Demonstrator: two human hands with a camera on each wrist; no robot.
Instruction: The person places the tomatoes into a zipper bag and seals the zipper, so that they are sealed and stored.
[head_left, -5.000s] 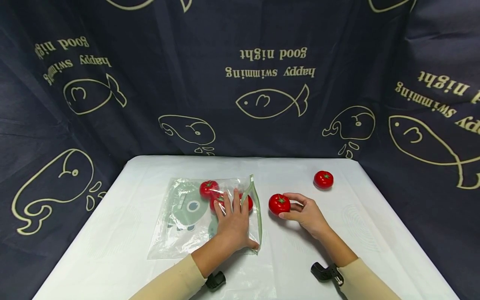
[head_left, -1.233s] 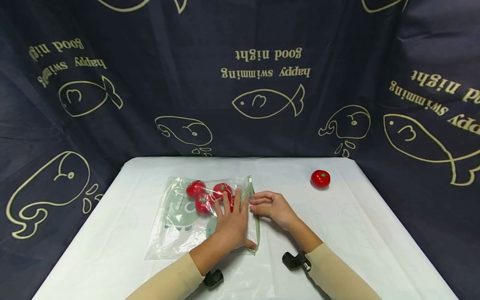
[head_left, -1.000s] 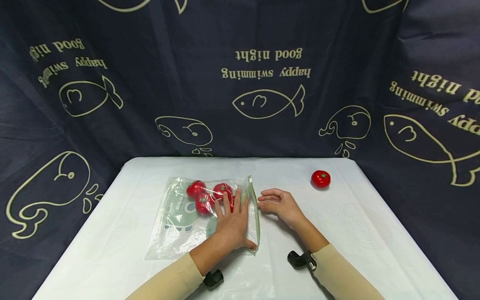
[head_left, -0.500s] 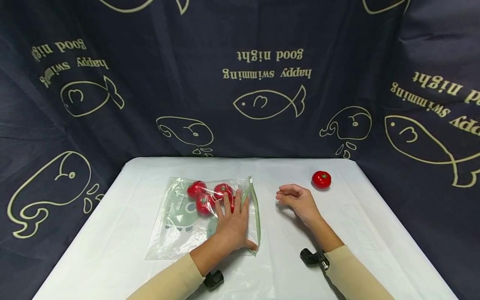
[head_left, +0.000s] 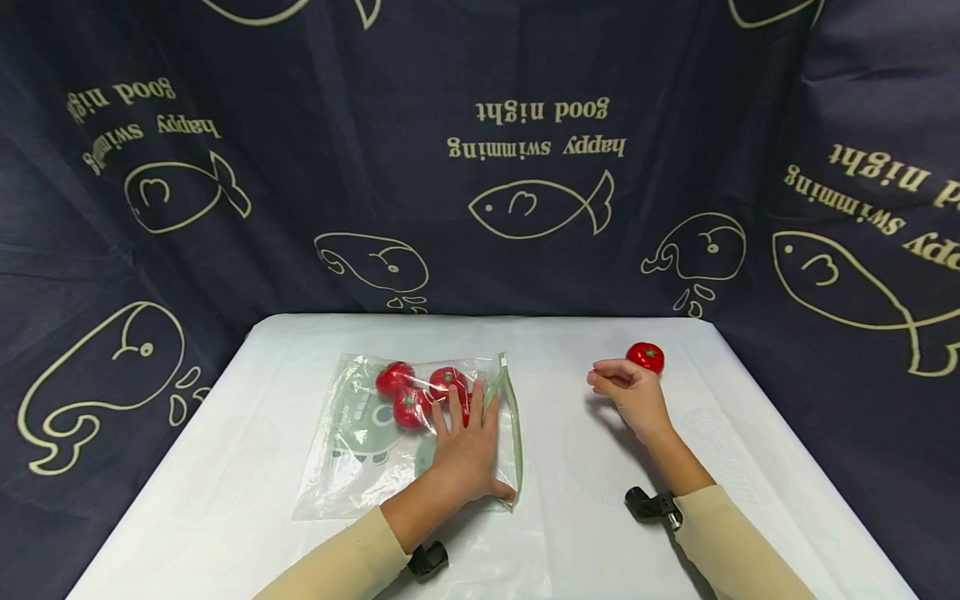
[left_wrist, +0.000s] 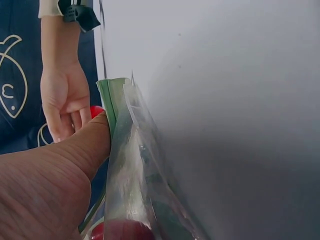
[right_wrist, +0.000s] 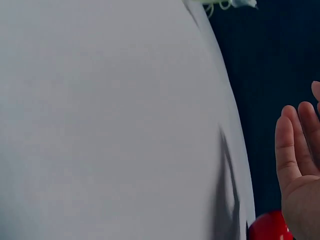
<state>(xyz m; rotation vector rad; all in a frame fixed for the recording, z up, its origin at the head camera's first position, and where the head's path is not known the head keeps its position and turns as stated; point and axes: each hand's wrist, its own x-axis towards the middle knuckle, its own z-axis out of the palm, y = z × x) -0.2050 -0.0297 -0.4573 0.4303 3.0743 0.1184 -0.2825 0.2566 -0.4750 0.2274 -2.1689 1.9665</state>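
A clear zip-top bag (head_left: pixel 318 492) with a green cartoon print lies on the white table, several red tomatoes (head_left: pixel 412 408) inside. My left hand (head_left: pixel 465 454) rests on it with fingers spread, partly covering one tomato. Its thumb touches the green zip edge (head_left: pixel 517 442) near the bag's front corner; the left wrist view shows the bag (left_wrist: pixel 122 185) mouth parted beside the thumb. My right hand (head_left: pixel 637 396) hovers at the right, fingers loosely bent and holding nothing. Just behind it sits one loose tomato (head_left: pixel 647 356), partly hidden by the hand and also seen in the right wrist view (right_wrist: pixel 270 227).
The white table (head_left: pixel 570 533) ends at the back against a dark blue curtain (head_left: pixel 525 275) with fish and whale drawings. Another clear plastic sheet or bag (head_left: pixel 510 575) seems to lie near the front, below my left wrist. Black wrist camera mounts (head_left: pixel 652 507) hang at both sleeves.
The tomato my right hand held earlier is now in the bag. That hand has drawn back from the bag mouth and moved right, close to the loose tomato. My left hand has stayed put.
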